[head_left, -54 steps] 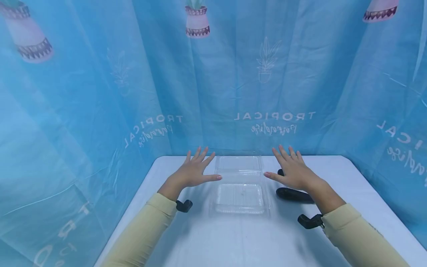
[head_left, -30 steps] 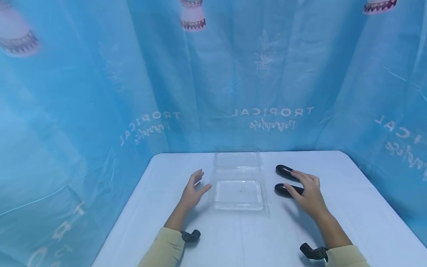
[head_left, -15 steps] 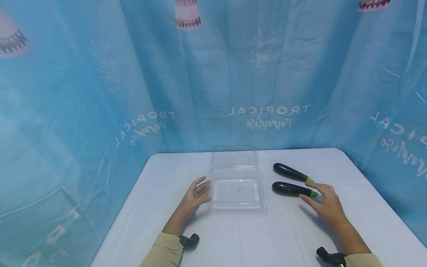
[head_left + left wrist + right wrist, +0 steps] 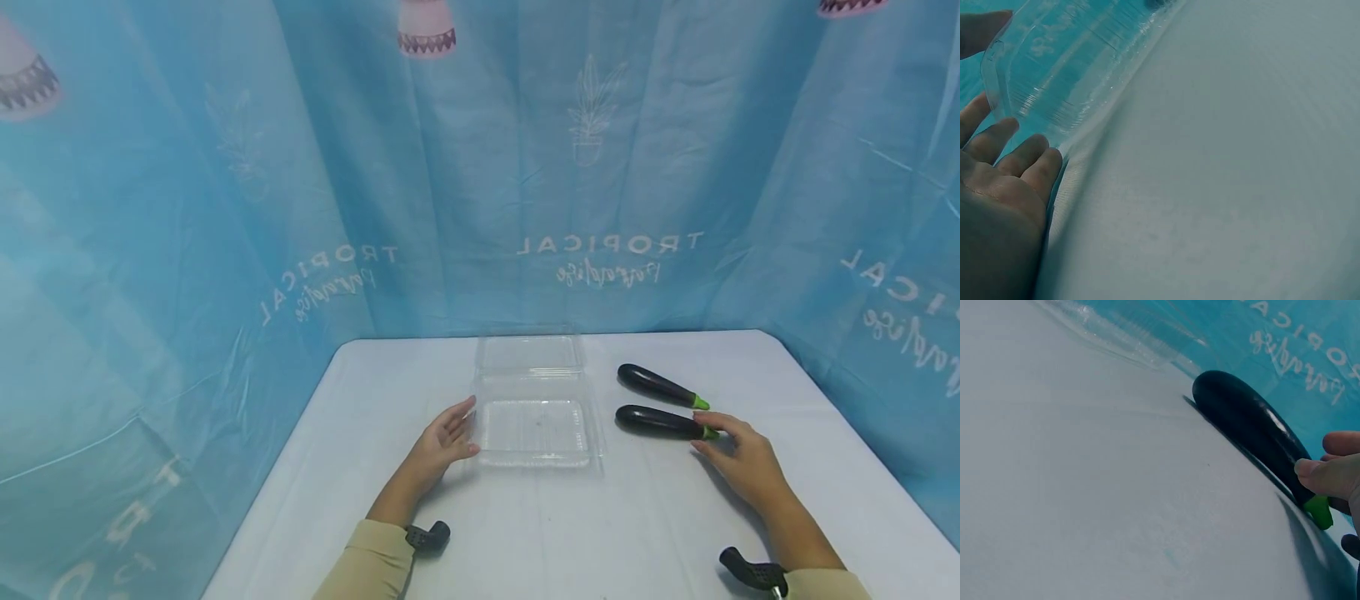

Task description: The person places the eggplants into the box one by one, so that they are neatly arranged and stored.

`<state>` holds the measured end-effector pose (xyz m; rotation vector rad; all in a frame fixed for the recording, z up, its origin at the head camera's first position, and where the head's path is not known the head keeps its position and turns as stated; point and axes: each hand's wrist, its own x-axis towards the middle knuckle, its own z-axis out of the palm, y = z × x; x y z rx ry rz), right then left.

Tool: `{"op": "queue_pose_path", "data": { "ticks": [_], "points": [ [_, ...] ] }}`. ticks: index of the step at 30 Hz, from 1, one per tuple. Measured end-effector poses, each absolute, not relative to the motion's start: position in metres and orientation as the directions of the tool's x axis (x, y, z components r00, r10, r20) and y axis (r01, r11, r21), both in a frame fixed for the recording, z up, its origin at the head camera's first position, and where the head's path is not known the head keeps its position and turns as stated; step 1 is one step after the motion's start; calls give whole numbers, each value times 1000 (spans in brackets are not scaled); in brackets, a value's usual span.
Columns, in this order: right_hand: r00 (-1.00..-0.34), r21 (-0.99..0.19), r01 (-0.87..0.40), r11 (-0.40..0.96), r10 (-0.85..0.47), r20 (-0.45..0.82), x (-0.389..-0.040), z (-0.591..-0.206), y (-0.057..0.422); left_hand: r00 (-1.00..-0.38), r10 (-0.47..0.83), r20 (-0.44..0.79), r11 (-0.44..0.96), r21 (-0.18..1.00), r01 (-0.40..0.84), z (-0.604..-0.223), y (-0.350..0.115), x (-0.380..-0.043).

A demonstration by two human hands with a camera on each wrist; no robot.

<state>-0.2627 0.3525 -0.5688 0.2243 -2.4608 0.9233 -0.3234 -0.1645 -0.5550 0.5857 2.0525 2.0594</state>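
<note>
Two dark eggplants with green stem ends lie on the table, the far eggplant (image 4: 660, 386) behind the near eggplant (image 4: 656, 422). My right hand (image 4: 742, 458) is around the near one's stem end, thumb on one side and fingers on the other. In the right wrist view, the thumb (image 4: 1325, 475) overlaps that eggplant's edge; firm contact cannot be made out. A clear plastic clamshell container (image 4: 534, 457) stands with its lid (image 4: 528, 354) folded back. My left hand (image 4: 438, 446) is at the container's left edge, fingers loosely bent and thumb apart.
The white table (image 4: 555, 533) has a blue printed curtain (image 4: 480, 183) behind it and at both sides. A black wrist camera (image 4: 429, 538) sits on the left wrist, another wrist camera (image 4: 750, 573) on the right.
From above the table, both hands have come lower. The right hand has moved right along the near eggplant to its stem end. The left hand has come up to the container's left edge.
</note>
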Motion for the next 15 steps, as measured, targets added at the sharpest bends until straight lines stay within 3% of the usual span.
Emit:
{"op": "queue_pose_path", "data": {
  "ticks": [15],
  "points": [
    [-895, -575, -295, 763, -9, 447, -278, -570, 363, -902, 411, 135, -29, 990, 135, -553, -165, -321]
  ]
}}
